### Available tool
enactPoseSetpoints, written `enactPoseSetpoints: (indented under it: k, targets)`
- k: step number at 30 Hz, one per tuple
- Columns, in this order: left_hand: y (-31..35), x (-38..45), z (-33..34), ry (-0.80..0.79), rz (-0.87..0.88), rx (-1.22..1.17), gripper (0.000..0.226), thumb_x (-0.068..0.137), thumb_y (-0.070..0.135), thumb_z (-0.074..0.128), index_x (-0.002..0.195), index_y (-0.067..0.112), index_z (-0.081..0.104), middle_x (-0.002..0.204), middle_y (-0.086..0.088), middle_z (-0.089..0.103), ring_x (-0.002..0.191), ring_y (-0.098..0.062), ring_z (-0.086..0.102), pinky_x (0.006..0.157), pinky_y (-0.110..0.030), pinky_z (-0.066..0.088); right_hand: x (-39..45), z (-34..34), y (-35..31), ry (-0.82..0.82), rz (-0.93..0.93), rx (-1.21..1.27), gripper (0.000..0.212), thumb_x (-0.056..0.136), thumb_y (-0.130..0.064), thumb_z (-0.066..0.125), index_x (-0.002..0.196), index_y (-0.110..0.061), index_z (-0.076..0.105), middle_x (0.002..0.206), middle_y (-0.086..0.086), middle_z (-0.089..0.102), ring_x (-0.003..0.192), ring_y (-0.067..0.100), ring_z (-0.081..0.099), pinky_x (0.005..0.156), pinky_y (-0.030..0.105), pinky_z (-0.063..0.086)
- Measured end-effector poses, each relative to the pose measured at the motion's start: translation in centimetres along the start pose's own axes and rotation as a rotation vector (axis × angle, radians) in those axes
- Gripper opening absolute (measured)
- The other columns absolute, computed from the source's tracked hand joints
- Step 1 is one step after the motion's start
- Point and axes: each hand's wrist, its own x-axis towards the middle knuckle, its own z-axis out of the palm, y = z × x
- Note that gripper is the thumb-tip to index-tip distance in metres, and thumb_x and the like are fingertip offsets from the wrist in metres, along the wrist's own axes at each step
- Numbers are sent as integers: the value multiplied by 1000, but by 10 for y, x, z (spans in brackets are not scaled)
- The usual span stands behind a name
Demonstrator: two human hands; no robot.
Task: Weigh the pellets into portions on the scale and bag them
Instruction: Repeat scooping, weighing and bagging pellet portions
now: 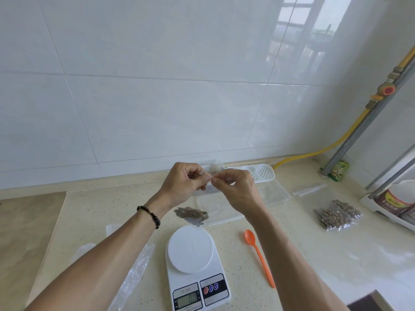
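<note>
- While both hands meet above the speckled beige counter (94, 205), the left hand (183, 184) and right hand (235, 189) each pinch the top edge of a clear bag (202, 199), its pellets (190, 215) hanging at 12 o'clock from the white scale (195, 261).
- At 3 o'clock from the scale lies an orange spoon (259, 257); filled bags (338, 215) rest at 2 o'clock.
- Glossy white wall tiles (157, 86) back the counter, and a yellow hose (332, 144) runs at 1 o'clock.
</note>
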Motion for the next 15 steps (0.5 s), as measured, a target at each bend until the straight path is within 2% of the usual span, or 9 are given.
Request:
enactPoseSetpoints:
  k: [5,8,10,12,13,15]
  targets:
    - [3,0,6,-16,-21,-46,10,85,8,72,75,5,73,68,-9,68,62,-18,62,66,-30,56,4,-1,7,-3,-8,-16,25,87,-18,70,68,-33,67,66,-10,63,56,-5,51,52,10,41]
    - [0,4,8,15,-12,-42,13,87,6,69,75,6,72,71,-16,69,63,-21,64,66,-33,56,5,-7,15,5,20,74,8,86,-21,74,78,-22,71,65,-8,59,55,-4,48,53,11,39]
    - [-3,10,9,65,-41,-59,14,91,6,64,78,5,70,69,-14,68,62,-15,64,65,-30,55,5,-17,27,14,80,164,11,86,-24,74,81,-14,71,66,-3,59,59,2,49,60,19,41]
    - [-5,15,13,78,-70,-66,15,93,7,61,80,6,68,68,-12,67,63,-14,65,67,-30,54,4,-26,39,30,136,196,17,89,-22,71,77,-10,72,69,6,63,65,14,51,65,33,43]
    - [-6,18,16,61,-77,-63,15,93,8,61,80,6,68,69,-13,68,65,-16,65,68,-32,55,4,-30,44,48,147,181,18,90,-20,70,76,-9,72,68,6,65,65,17,52,65,35,44]
    - [-7,23,25,13,-92,-72,15,92,9,64,78,9,69,71,-11,70,68,-19,67,71,-33,58,5,-39,51,94,160,125,17,92,-15,67,76,-10,73,67,4,65,63,17,50,58,28,43]
